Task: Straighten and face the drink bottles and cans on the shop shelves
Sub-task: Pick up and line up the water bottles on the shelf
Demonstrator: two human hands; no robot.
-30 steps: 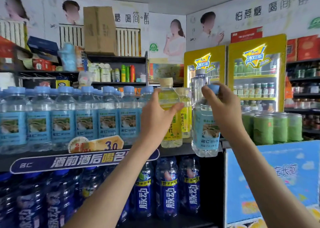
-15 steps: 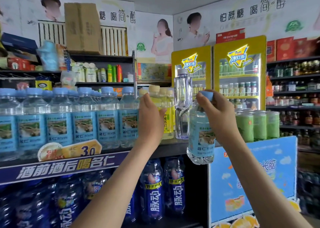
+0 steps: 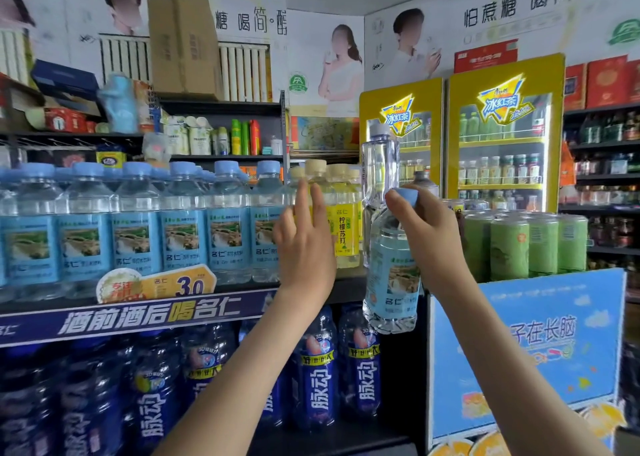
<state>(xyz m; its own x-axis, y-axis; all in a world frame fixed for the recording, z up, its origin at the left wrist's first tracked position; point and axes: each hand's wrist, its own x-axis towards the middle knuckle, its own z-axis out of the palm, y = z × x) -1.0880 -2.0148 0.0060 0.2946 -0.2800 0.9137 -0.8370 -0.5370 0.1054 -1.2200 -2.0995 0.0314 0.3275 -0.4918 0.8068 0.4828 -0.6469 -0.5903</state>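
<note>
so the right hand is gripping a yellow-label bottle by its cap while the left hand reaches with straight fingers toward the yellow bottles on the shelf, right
Not quite. The head view shows the right hand gripping a blue-label bottle by its cap, not a yellow-label one. The left hand does reach with straight fingers toward the yellow bottles on the shelf.

The blue-label bottles (image 3: 138, 233) stand touching in a row. The yellow bottles (image 3: 344, 227) and a tall clear bottle (image 3: 379, 185) fill the shelf's (image 3: 348, 284) right end. Air is open above the caps and before the shelf edge.
</note>
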